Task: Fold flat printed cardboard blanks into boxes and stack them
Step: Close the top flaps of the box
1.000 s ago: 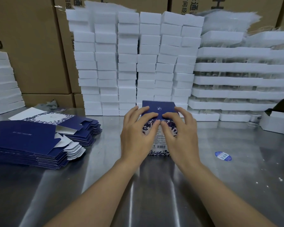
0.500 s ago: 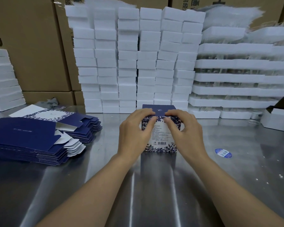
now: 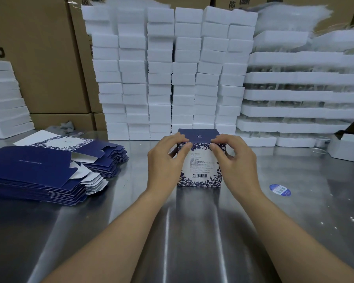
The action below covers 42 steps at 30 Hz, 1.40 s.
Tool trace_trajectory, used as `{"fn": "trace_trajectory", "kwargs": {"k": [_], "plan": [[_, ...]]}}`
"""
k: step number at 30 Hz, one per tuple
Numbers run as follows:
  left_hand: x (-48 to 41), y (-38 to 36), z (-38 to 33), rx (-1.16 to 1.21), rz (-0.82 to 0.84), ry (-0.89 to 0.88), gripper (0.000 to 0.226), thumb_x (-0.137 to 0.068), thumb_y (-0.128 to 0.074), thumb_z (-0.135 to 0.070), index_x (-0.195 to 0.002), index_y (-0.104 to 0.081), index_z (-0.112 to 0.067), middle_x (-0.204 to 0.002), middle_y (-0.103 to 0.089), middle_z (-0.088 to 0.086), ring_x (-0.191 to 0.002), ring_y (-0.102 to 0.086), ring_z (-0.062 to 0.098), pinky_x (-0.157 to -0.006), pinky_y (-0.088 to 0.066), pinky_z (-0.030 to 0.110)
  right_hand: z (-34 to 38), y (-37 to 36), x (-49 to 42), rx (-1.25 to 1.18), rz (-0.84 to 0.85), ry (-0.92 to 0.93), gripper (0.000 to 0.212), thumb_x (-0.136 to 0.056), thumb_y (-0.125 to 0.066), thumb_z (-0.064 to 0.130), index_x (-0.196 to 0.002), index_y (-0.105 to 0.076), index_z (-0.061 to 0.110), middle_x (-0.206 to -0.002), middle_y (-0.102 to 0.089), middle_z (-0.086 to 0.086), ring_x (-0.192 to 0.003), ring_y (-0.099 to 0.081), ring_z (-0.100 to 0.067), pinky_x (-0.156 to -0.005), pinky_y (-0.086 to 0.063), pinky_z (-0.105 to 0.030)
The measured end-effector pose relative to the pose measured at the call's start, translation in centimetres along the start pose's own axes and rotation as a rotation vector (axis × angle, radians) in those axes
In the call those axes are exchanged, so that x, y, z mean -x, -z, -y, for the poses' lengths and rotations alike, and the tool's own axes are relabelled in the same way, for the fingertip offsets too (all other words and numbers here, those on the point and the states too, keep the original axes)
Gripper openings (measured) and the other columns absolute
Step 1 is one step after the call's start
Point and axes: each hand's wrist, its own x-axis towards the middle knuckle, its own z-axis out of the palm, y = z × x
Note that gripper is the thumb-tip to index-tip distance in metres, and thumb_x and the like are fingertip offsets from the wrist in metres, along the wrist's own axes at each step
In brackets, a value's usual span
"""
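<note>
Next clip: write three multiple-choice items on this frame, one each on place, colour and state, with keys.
1. The pile of flat dark blue cardboard blanks lies where from the folded blue-and-white printed cardboard box? A left B right C on top
2. The box's top flap is: A dark blue B red C green
3. The left hand and right hand: A hang empty B pinch the box's top front edge C each lift a blank
Key: 1 A, pile sits at frame left; 2 A, navy flap; 3 B, fingertips curl on that edge.
</note>
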Motion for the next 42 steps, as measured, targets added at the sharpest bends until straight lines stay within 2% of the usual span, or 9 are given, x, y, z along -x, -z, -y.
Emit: {"fn": "trace_trajectory", "kwargs": {"k": [4,6,8,10,14,20,32,37,42], "plan": [[0.3,0.0,-0.2,0.027,-0.012,-0.012,0.014,-0.096,-0.078,-0.020,-0.110,-0.079,-0.024,-0.120,-0.071,-0.017,-0.122,-0.063,-0.003,-0.095,-0.060,0.025,-0.3,0.3,0.4,-0.073,-0.029,-0.027,0.015,-0.095,-0.079,0.025,-0.104,-0.076,0.037,-0.118,-0.066,0.013,-0.118,-0.061,0.001,-0.087,-0.052,-0.010],[0.4,-0.1,-0.1,0.013,-0.034,-0.014,0.015,-0.098,-0.076,-0.019,-0.109,-0.079,-0.027,-0.125,-0.070,-0.010,-0.124,-0.059,-0.007,-0.095,-0.054,0.014,-0.7,0.3,0.3,-0.107,-0.010,-0.081,0.016,-0.098,-0.075,0.023,-0.108,-0.075,0.035,-0.119,-0.069,0.008,-0.117,-0.066,-0.005,-0.098,-0.055,-0.027],[0.1,-0.1,0.0,0.039,-0.025,0.031,0.014,-0.098,-0.075,-0.019,-0.103,-0.079,-0.031,-0.118,-0.072,-0.015,-0.123,-0.064,0.004,-0.101,-0.055,0.027,-0.9,0.3,0.1,-0.118,0.021,-0.133,0.013,-0.101,-0.070,0.021,-0.109,-0.074,0.030,-0.116,-0.074,0.000,-0.114,-0.071,-0.013,-0.102,-0.055,-0.049],[-0.1,-0.2,0.2,0.052,-0.015,0.054,0.016,-0.098,-0.074,-0.018,-0.101,-0.078,-0.033,-0.113,-0.072,-0.022,-0.120,-0.068,0.014,-0.104,-0.055,0.043,-0.9,0.2,-0.1,-0.130,0.023,-0.148,0.012,-0.101,-0.069,0.019,-0.106,-0.074,0.028,-0.113,-0.075,-0.004,-0.111,-0.072,-0.017,-0.101,-0.054,-0.054],[0.5,-0.4,0.1,0.103,-0.021,0.101,0.024,-0.100,-0.074,-0.024,-0.117,-0.074,-0.042,-0.123,-0.067,-0.025,-0.121,-0.067,0.004,-0.094,-0.054,0.014,-0.8,0.0,0.3,-0.169,0.008,-0.168,0.015,-0.104,-0.066,0.021,-0.113,-0.073,0.029,-0.118,-0.075,-0.002,-0.114,-0.072,-0.013,-0.102,-0.056,-0.050],[0.3,-0.3,0.3,0.197,0.017,0.213,0.021,-0.101,-0.072,-0.022,-0.114,-0.073,-0.039,-0.109,-0.075,-0.013,-0.105,-0.075,0.012,-0.089,-0.058,0.026,-0.8,-0.2,0.2,-0.091,-0.024,-0.154,0.019,-0.106,-0.061,0.021,-0.114,-0.073,0.032,-0.114,-0.076,0.005,-0.110,-0.072,-0.010,-0.100,-0.056,-0.048],[0.6,-0.3,0.7,0.130,0.083,0.196,0.025,-0.105,-0.066,-0.031,-0.126,-0.066,-0.045,-0.124,-0.068,-0.014,-0.117,-0.069,0.006,-0.097,-0.059,0.029,-0.6,-0.4,0.6,0.008,-0.063,-0.169,0.024,-0.107,-0.058,0.019,-0.122,-0.070,0.034,-0.119,-0.073,0.007,-0.114,-0.069,-0.008,-0.100,-0.055,-0.048],[1.1,-0.6,1.2,-0.025,0.168,0.160,0.062,-0.100,-0.073,-0.028,-0.147,-0.045,-0.058,-0.141,-0.058,-0.024,-0.127,-0.058,-0.006,-0.106,-0.051,0.025,-1.4,-0.4,1.5,0.016,0.000,-0.229,0.053,-0.106,-0.057,0.019,-0.144,-0.045,0.054,-0.126,-0.064,0.025,-0.115,-0.066,-0.001,-0.096,-0.054,-0.028],[1.3,-0.5,1.3,-0.240,0.263,0.125,0.081,-0.092,-0.080,-0.036,-0.150,-0.033,-0.067,-0.141,-0.046,-0.031,-0.124,-0.043,-0.026,-0.109,-0.045,0.024,-3.1,-0.3,1.4,0.249,0.152,-0.484,0.072,-0.096,-0.068,0.007,-0.157,-0.039,0.028,-0.126,-0.070,-0.002,-0.107,-0.070,-0.021,-0.101,-0.053,-0.037]]}}
